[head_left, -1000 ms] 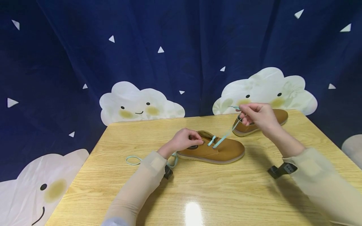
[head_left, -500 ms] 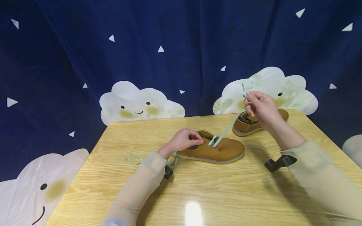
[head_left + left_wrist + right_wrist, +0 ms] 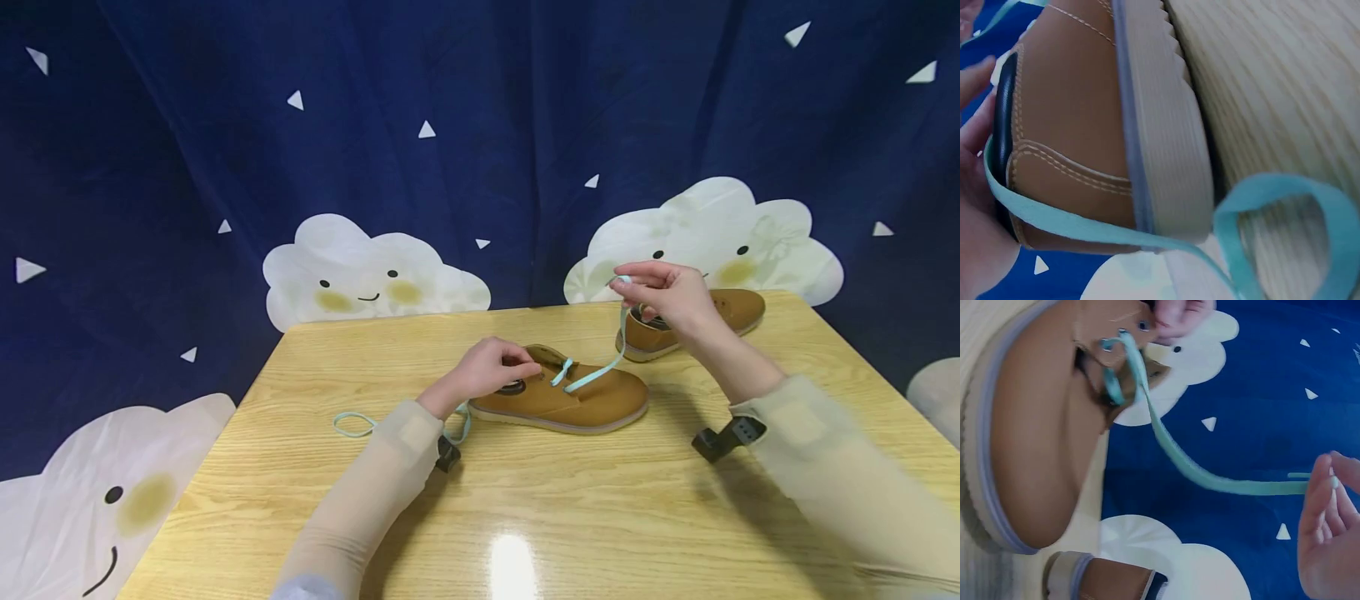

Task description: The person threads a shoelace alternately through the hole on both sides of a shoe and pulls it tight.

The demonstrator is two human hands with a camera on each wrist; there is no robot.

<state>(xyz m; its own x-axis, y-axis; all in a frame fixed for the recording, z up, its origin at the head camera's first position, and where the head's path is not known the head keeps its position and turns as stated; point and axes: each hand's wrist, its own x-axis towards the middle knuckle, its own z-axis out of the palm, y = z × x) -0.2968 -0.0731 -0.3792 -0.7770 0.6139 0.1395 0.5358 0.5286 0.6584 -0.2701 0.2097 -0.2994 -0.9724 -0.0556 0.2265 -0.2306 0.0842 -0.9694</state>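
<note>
Near shoe (image 3: 558, 408): crosswise, toe to your right.
Right hand (image 3: 669, 296): your fingers pinch lace (image 3: 1241, 487).
Left hand (image 3: 489, 368): fingers pinch flap (image 3: 1100, 317).

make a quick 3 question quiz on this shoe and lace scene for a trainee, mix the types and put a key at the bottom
1. Multiple choice: which pinches the raised end of the light-blue lace?
a) the left hand
b) the right hand
c) neither hand

2. True or false: the far shoe stands sole down on the table.

3. Fill in the blank: beyond the heel of the near shoe, the lace forms a ____.

Key:
1. b
2. True
3. loop
</note>
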